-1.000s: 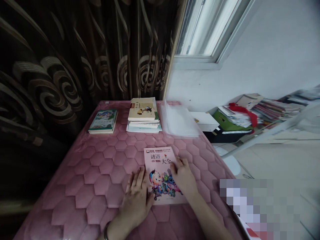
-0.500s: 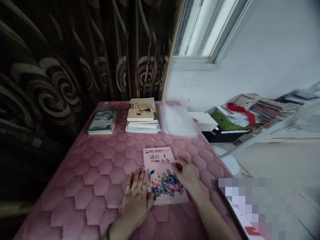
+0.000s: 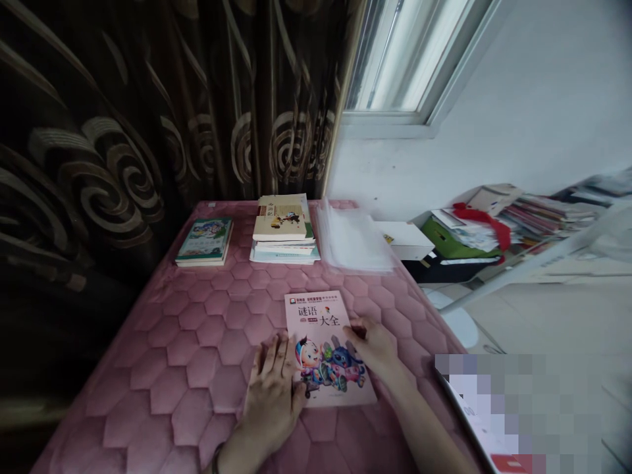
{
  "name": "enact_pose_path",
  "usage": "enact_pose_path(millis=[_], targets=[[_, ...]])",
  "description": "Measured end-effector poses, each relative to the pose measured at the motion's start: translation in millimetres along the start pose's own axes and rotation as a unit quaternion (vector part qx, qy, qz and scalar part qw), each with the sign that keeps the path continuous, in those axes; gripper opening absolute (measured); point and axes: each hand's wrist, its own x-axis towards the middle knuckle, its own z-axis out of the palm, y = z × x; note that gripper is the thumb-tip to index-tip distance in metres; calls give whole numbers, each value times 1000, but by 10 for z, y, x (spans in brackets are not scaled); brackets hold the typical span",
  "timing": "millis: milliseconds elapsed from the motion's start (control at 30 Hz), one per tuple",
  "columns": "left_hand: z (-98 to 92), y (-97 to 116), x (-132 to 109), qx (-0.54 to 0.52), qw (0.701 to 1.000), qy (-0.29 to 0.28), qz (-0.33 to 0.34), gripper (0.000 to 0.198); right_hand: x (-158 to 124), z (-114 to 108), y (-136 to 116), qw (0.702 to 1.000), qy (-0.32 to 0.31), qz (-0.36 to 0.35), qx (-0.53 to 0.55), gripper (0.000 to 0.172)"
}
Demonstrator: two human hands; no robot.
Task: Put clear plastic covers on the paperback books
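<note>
A thin children's book [image 3: 316, 349] with a pale pink cover and cartoon characters lies face up on the pink quilted surface. My left hand [image 3: 274, 388] rests flat at its left edge, fingers stretched out, with the thumb by the lower left of the cover. At the right edge, my right hand [image 3: 376, 349] has its thumb on the cover's side and its other fingers curled by the edge, gripping the book. Parts of those right fingers are hidden behind the hand.
Farther back stand a stack of books [image 3: 284, 227], a green book [image 3: 205, 240] to its left and translucent plastic sheets [image 3: 353, 237] to its right. A white box [image 3: 407, 238] sits beyond the right edge. Dark patterned curtains [image 3: 197, 99] hang along the left.
My right hand's fingers have drawn in a little at the book's right edge. The left hand and book hold nearly the same place; the view has shifted slightly.
</note>
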Motion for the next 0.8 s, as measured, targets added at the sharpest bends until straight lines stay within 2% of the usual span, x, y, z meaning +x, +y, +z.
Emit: enact_pose_path(millis=[167,533,800], targets=[[-8,7,-6,21,1000,2,4,63,-17,2,-83,999,40,16,-7,15],[28,4,-4,74,997,18,10,63,-32,23,-101,999,26,26,-26,15],[68,6,-2,76,997,28,7,66,-58,71,-81,998,38,7,-47,19]])
